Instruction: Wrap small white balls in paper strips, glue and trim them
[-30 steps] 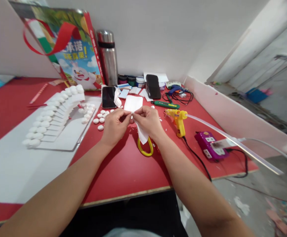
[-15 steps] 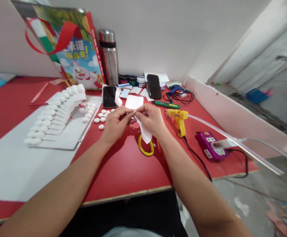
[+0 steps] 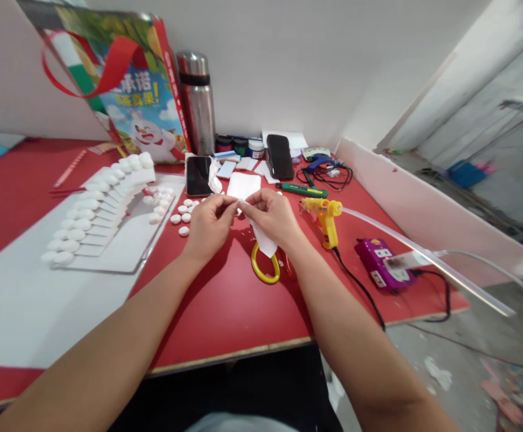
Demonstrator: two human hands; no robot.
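My left hand (image 3: pixel 211 227) and my right hand (image 3: pixel 272 217) meet fingertip to fingertip over the red table. A strip of white paper (image 3: pixel 265 239) hangs from under my right hand, gripped by its fingers. The left thumb and index finger pinch at the same spot; what lies between them is hidden. Below the paper are scissors with a yellow handle ring (image 3: pixel 265 270) and a red one (image 3: pixel 289 269). Beside my left hand lie several white round pieces (image 3: pixel 184 218). A sheet of white paper (image 3: pixel 243 185) is just beyond the fingers.
A fan-like row of white discs (image 3: pixel 81 224) on white board stands left. To the right are a yellow glue gun (image 3: pixel 326 219) with a long glue stick and a purple power strip (image 3: pixel 383 264). Phones (image 3: pixel 198 176), a steel flask (image 3: pixel 198 105) and a printed bag (image 3: pixel 148 114) stand behind.
Both hands have shifted very slightly left, fingertips still together. The paper strip's lower end has risen a little. The rest looks the same.
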